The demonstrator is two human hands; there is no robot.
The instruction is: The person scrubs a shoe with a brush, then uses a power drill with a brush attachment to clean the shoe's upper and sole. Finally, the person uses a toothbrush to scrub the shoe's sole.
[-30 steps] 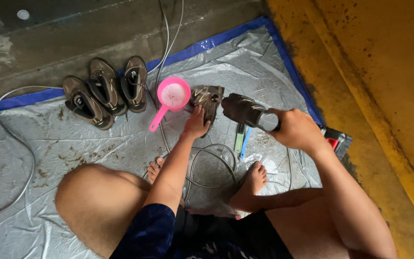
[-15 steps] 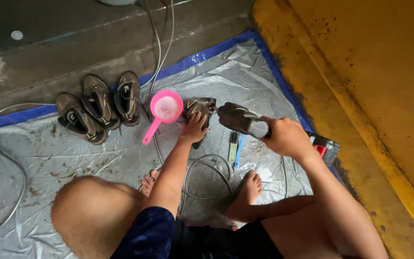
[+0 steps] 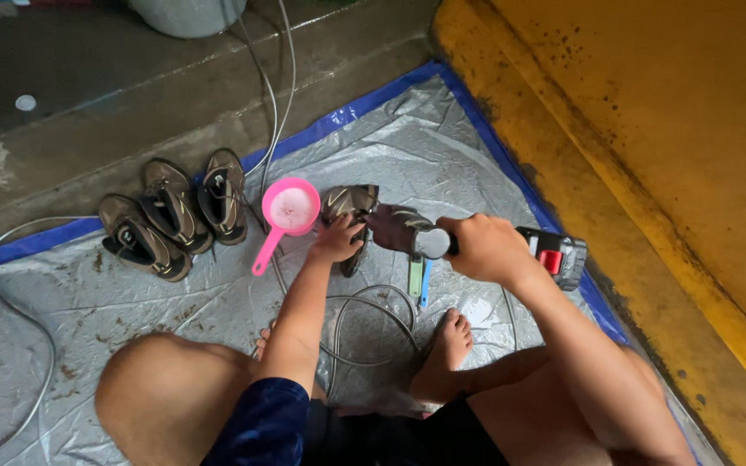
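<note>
Fingers of the left hand [image 3: 336, 242] are curled down onto a dark muddy shoe [image 3: 349, 207] lying on the silver tarp [image 3: 442, 147], pinning it in place; the right hand [image 3: 487, 250] is wrapped tight around the grip of a cordless power tool [image 3: 554, 256] whose dark brush head [image 3: 397, 229] points at that same shoe, touching or just short of it, I cannot tell which

Going from the left: a grey hose [image 3: 10, 302] loops across the sheet, then three brown shoes [image 3: 170, 216] sit in a close row near the blue edge of the tarp. Just beside them lies a pink scoop [image 3: 287, 214] with foamy water in its bowl, its handle angled toward the person's knee. Next comes the held shoe, then the tool, and under the right wrist two small brushes, one green [image 3: 414, 276] and one blue [image 3: 426, 280], lie side by side. Further right is the stained yellow floor [image 3: 649, 129]

Judging by how things lie, the work looks only partly done: one shoe is under the brush, the three at the left still look brown and grubby, and mud is smeared over the sheet
</note>
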